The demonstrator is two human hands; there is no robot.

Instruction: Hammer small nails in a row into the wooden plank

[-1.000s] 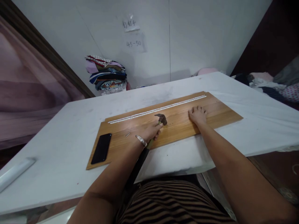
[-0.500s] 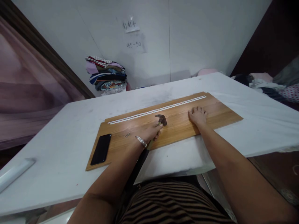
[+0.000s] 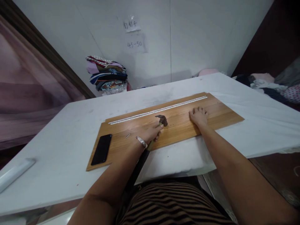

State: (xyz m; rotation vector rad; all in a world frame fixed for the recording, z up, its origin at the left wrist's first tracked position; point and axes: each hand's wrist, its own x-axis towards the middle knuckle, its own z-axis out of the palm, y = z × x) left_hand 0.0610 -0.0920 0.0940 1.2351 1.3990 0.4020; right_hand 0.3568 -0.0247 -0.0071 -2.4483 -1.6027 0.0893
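My left hand (image 3: pixel 152 132) is closed around the handle of a claw hammer (image 3: pixel 162 120), gripping it close to the rusty head. That head is at the middle of a wood-grain board (image 3: pixel 178 132), and the dark lower handle runs back toward my body. Beside the head, a few small dark dots mark the board. My right hand (image 3: pixel 198 116) rests on the board's right half with its fingers spread and holds nothing. A few small nails (image 3: pixel 127 135) lie to the left of my left hand. Two white strips (image 3: pixel 157 111) run along the board's far side.
A black phone (image 3: pixel 101 150) lies on the board's left end. The board is on a white-covered table (image 3: pixel 70 125), with a white roll (image 3: pixel 16 173) at its left edge. Folded clothes (image 3: pixel 107 75) are stacked behind, by the wall. More cloth (image 3: pixel 267 82) lies to the right.
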